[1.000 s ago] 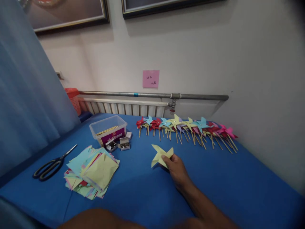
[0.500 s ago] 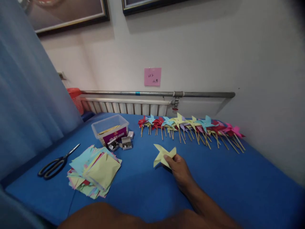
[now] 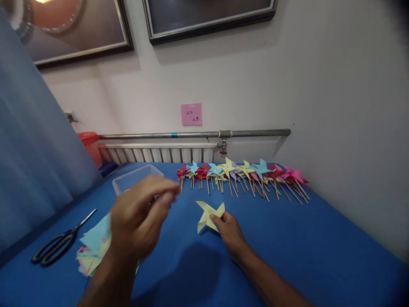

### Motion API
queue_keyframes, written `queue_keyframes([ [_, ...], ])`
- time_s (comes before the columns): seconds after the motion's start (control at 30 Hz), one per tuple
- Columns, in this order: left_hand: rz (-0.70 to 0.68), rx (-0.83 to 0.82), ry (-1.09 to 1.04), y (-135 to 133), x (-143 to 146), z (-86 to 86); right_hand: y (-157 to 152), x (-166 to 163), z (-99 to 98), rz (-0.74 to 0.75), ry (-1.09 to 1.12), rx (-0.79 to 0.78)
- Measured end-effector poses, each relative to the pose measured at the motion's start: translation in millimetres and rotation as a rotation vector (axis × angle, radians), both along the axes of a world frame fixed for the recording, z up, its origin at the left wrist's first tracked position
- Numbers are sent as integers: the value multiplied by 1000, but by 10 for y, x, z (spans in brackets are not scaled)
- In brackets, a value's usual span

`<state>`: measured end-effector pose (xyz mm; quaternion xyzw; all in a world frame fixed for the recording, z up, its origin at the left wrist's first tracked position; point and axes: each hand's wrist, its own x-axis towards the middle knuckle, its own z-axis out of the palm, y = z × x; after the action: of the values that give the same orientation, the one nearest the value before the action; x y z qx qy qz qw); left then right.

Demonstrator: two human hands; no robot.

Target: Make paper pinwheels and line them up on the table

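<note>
My right hand (image 3: 230, 232) pinches a pale yellow paper pinwheel (image 3: 208, 215) between thumb and fingers, the thumb lying over its middle. The blades point up and to the left above the blue surface. My left hand (image 3: 140, 217) is raised closer to the camera, its fingers curled and thumb and forefinger close together. Motion smears its fingertips, and whatever they hold, if anything, does not show. Behind it, the stack of coloured paper (image 3: 97, 236) and the clear plastic box (image 3: 139, 172) are partly hidden, and the small boxes beside the plastic box are mostly covered.
Finished pinwheels on sticks (image 3: 243, 172) lie in a row along the back of the blue cover (image 3: 275, 243). Black-handled scissors (image 3: 62, 243) lie at the left, by a blue curtain (image 3: 44, 140). A radiator (image 3: 156, 153) and pipe (image 3: 258, 133) run along the wall.
My left hand has come up into view over the paper stack and plastic box. My right hand still holds the pinwheel. The camera view has tilted up and shifted slightly right.
</note>
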<state>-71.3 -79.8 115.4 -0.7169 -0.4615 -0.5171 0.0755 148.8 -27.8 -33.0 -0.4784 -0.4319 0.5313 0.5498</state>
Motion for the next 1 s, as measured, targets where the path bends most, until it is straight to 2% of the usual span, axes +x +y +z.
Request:
queue_keyframes([
  [0.07,77,-178,65,427,-52,-122,-13,1,16,-3,-6,2],
  [0.13,237,-465,212,748,-130,-325,-17,10,24,-12,-32,-2],
  [0.2,363,-704,407,928,-206,-532,-16,19,28,-8,-49,-4],
  [0.23,406,-756,466,972,-235,-618,-16,21,31,1,-49,-4],
  [0.33,424,-804,572,1012,-274,-777,-24,20,44,21,-31,-11],
  [0.43,400,-834,620,1030,-267,-832,-44,9,67,11,-10,-14],
  [0.67,395,-916,617,1075,-296,-839,-82,-9,118,16,33,-29],
  [1.0,398,-892,622,1067,-319,-857,-80,5,109,3,-2,-22],
])
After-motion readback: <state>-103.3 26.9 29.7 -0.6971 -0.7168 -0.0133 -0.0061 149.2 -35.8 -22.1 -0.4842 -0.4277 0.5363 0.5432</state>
